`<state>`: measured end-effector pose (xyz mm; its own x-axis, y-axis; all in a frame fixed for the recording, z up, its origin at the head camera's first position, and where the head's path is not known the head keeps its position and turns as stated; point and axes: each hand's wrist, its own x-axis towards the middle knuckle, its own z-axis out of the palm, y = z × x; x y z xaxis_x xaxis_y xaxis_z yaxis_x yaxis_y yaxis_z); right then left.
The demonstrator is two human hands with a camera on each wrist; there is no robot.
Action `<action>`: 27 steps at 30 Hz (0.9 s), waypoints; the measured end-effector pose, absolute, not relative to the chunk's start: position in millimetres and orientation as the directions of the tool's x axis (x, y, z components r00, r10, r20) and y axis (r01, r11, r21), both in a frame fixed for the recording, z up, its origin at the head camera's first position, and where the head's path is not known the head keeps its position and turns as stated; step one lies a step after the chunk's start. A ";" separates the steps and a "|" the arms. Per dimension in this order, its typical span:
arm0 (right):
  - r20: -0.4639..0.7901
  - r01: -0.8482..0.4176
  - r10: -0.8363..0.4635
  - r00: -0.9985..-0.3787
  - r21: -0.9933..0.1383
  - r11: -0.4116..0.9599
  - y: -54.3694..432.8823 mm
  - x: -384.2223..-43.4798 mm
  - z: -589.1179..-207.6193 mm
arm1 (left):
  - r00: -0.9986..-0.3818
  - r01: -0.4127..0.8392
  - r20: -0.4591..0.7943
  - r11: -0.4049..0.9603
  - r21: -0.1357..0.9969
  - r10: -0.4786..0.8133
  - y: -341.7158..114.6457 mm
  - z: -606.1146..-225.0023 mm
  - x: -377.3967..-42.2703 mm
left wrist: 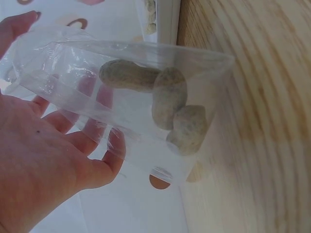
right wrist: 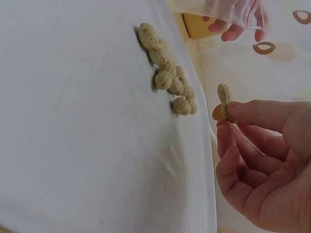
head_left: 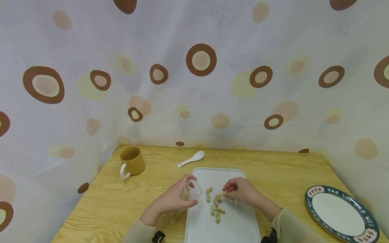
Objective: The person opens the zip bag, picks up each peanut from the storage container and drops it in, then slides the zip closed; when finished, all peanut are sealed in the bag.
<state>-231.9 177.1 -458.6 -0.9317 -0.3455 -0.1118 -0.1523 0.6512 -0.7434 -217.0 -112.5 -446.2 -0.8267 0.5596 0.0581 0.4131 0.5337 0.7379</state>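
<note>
My left hand [head_left: 173, 198] holds a clear plastic zip bag [left wrist: 136, 114] beside the tray's left edge, its mouth spread toward the right. Three peanuts [left wrist: 170, 99] lie at the bottom of the bag in the left wrist view. Between thumb and fingertips, my right hand [head_left: 245, 193] pinches one peanut [right wrist: 224, 97] above the tray. Below the hands, several unshelled peanuts [head_left: 217, 216] lie loosely grouped on the white rectangular tray [head_left: 226, 233].
A white spoon [head_left: 192, 159] lies behind the tray. At the back left stands a mustard-yellow mug [head_left: 136, 164] with a white handle. An oval plate [head_left: 338, 212] with a dark patterned rim sits at the right. Patterned sheeting [head_left: 170, 98] surrounds the wooden table [head_left: 267, 162].
</note>
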 end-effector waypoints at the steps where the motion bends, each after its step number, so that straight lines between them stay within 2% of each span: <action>1: -0.099 -0.161 -0.345 -0.933 -0.744 0.648 176.1 -231.7 -457.2 | -0.827 0.414 0.058 0.536 0.735 0.560 -112.4 -446.3 -217.3; 14: 0.003 -0.224 -0.365 -0.931 -0.793 0.566 158.5 -227.4 -433.8 | -0.822 0.431 0.067 0.540 0.723 0.565 -110.8 -448.0 -218.1; 27: 0.030 -0.227 -0.384 -0.923 -0.849 0.478 134.3 -223.6 -415.6 | -0.822 0.427 0.063 0.540 0.725 0.566 -110.6 -449.9 -216.9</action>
<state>-223.6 134.3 -415.6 -0.9229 -0.3839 0.0302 -0.2266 0.4781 -0.8486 -216.9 -110.6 -449.9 -0.8222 0.5656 0.0632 0.4272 0.5400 0.7252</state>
